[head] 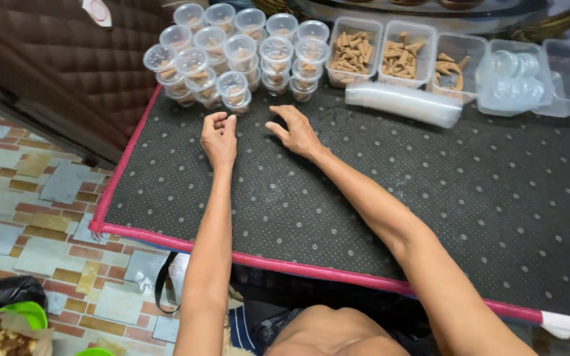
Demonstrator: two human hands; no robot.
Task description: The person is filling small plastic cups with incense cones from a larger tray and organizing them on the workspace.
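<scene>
Both hands rest empty on the dotted dark mat (338, 191), the left hand (220, 140) loosely curled and the right hand (296, 132) open with spread fingers, just in front of the stacked small lidded cups (235, 53). The stacks stand close together, two or three high, so a careless push forward probably topples the nearest cup (235, 91). The roll of empty cups (404, 103) lying beside could also roll away.

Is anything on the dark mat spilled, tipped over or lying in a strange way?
Nothing looks spilled. One thing stands out: a stack of clear cups lies on its side on the mat, before the tubs of brown cones, while the small lidded cups stand upright. Both hands rest empty.
</scene>
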